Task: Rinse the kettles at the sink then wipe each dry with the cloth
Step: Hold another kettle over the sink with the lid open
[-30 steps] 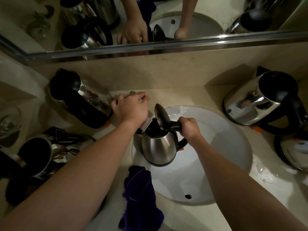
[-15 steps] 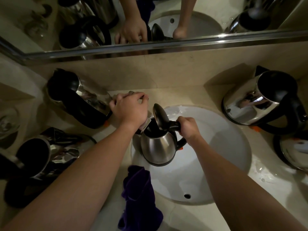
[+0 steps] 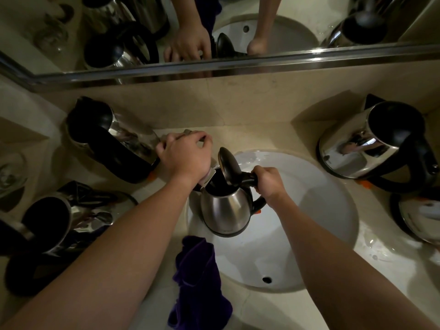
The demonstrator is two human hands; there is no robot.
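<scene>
A small steel kettle (image 3: 226, 210) with its black lid (image 3: 229, 166) flipped up hangs over the left part of the white sink (image 3: 309, 210). My right hand (image 3: 270, 182) grips its black handle. My left hand (image 3: 184, 156) is curled over the tap handle at the back left of the basin; the tap spout (image 3: 208, 178) reaches just over the kettle's open mouth. A dark purple cloth (image 3: 197, 284) lies bunched on the counter at the sink's front left edge. Whether water is running I cannot tell.
Other steel kettles stand around: one at the back left (image 3: 112, 139), one at the front left (image 3: 54, 227), one at the back right (image 3: 373, 144), one at the right edge (image 3: 419, 217). A mirror (image 3: 238, 32) runs above the beige counter (image 3: 381, 258). A glass (image 3: 9, 175) stands far left.
Almost nothing differs. The kettle and both hands keep the same places at the tap, with only a slight drift of the view.
</scene>
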